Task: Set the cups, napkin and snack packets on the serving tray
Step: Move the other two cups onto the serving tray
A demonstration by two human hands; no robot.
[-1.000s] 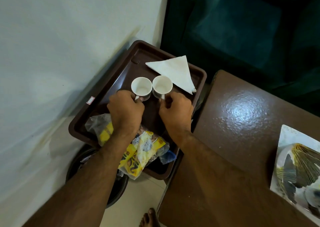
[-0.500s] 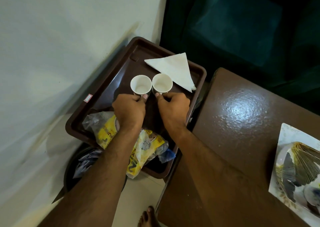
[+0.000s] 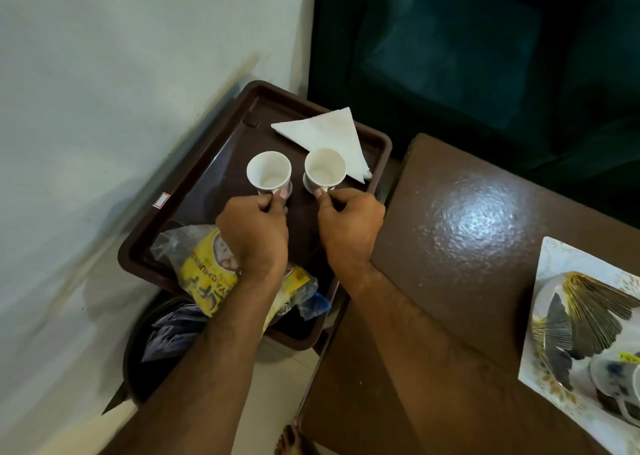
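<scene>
Showing unreadable print, yellow snack packet (image 3: pixel 204 274)

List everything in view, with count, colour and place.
tray: one, brown, left of the table
cups: two, white, mid-tray, side by side
napkin: one, white, folded triangle, tray's far corner
snack packets: yellow and clear, count unclear, tray's near end
table: one, brown, right
decorated plate: one, white with gold, table's right edge
sofa: dark green, top right
left hand: holds left cup
right hand: holds right cup
</scene>
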